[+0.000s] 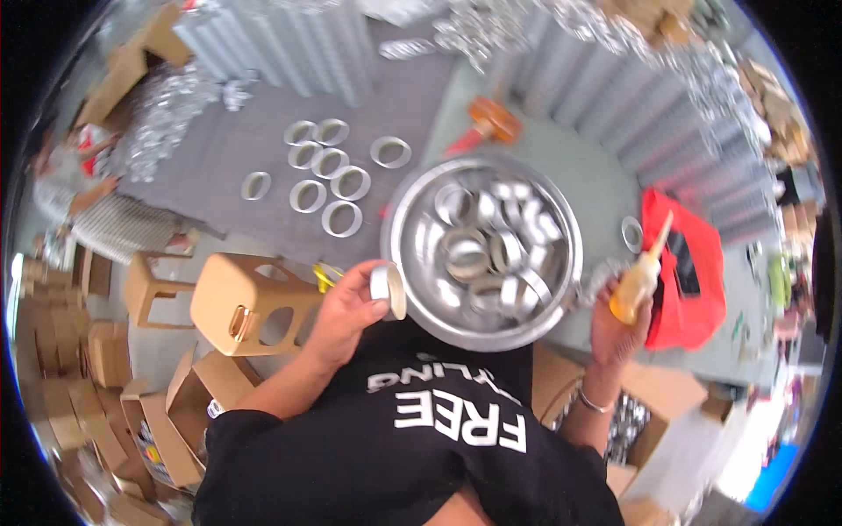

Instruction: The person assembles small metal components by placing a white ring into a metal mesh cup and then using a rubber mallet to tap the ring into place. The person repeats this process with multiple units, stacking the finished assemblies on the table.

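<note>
In the head view, overlapping rings in the steel bowl [574, 259] hide one another, leaving their number unclear; the right hand [621, 335], fingers partly hidden, is wrapped around one yellowish bottle [635, 291]. The left hand [349, 309] pinches one silver ring [379, 285] at the bowl's near left. Nine rings lie farther left on the grey cloth [237, 131]; one lies right, beside the red bag [697, 302]. One blurred orange mallet [494, 120] lies beyond the bowl.

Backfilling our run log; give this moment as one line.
left hand: holds silver ring; right hand: holds squeeze bottle; metal bowl: more rings; grey sheet: loose rings
</note>
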Available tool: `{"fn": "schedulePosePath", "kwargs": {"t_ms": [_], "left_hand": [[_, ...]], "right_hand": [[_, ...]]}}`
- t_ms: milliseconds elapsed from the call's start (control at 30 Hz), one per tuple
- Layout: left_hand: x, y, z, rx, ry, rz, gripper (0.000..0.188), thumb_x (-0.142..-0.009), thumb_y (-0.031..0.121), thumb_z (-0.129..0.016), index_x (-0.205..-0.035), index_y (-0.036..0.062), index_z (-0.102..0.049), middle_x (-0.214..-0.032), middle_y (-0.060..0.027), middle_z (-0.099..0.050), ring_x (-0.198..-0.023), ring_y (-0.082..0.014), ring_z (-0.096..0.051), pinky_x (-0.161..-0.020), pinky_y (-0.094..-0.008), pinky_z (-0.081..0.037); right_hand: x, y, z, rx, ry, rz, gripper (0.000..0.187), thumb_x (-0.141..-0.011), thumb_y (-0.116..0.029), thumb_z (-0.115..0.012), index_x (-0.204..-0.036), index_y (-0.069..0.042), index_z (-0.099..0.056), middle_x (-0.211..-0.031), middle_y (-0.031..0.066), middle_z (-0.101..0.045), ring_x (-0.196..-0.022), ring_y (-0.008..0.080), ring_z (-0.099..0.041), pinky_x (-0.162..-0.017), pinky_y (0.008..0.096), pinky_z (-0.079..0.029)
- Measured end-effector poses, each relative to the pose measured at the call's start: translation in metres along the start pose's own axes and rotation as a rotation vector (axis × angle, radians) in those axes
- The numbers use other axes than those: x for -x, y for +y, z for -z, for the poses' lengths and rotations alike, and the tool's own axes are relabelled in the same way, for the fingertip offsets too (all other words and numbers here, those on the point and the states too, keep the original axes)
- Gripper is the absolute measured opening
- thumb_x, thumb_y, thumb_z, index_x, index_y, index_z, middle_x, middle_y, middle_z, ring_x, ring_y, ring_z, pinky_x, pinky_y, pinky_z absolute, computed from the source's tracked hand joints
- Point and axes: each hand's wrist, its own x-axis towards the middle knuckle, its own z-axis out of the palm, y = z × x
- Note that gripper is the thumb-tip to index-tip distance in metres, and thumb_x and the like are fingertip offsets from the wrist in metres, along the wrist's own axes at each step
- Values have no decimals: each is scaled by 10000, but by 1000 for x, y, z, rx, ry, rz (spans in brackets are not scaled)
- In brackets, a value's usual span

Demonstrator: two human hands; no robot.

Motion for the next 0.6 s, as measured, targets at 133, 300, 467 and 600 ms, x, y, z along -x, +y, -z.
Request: {"fn": "schedulePosePath", "kwargs": {"t_ms": [133, 300, 467, 600], "left_hand": [[27, -12, 12, 17, 254, 59, 431, -997, 190, -692, -1371, 31, -549, -1216, -61, -663, -1094, -147, -652, -917, -315, -546], [37, -32, 2, 174, 127, 278, 377, -1012, 249, -678, -1326, 66, -579, -1117, -31, -686, -964, -130, -679, -824, -327, -579], [16, -49, -19, 270, 51, 185, 292, -1024, 218, -640, -1272, 68, -603, -1132, -68, -730, -929, -166, -705, -807, -340, -596], [-2, -59, -5, 238, 13, 82, 303, -1024, 235, -637, -1275, 71, -602, -1156, -60, -713, -1000, -175, -686, -881, -355, -569]], "right_hand": [[-41, -6, 4, 490, -159, -45, 639, -930, -133, -695, -1494, -21, -415, -1317, 133, -571, -1194, 269, -585, -1019, 414, -487], [-106, 18, 30, 931, -112, 191, 662, -909, -58, -708, -1489, 12, -397, -1355, 116, -547, -1193, 238, -599, -1053, 387, -478], [-139, 42, 79, 1564, 101, 516, 733, -815, -191, -839, -1406, 7, -456, -1334, 209, -601, -1236, 330, -607, -1059, 418, -476], [-125, 46, 59, 1621, 124, 319, 732, -798, -272, -873, -1354, 18, -495, -1286, 220, -654, -1168, 363, -663, -1007, 433, -514]]}}
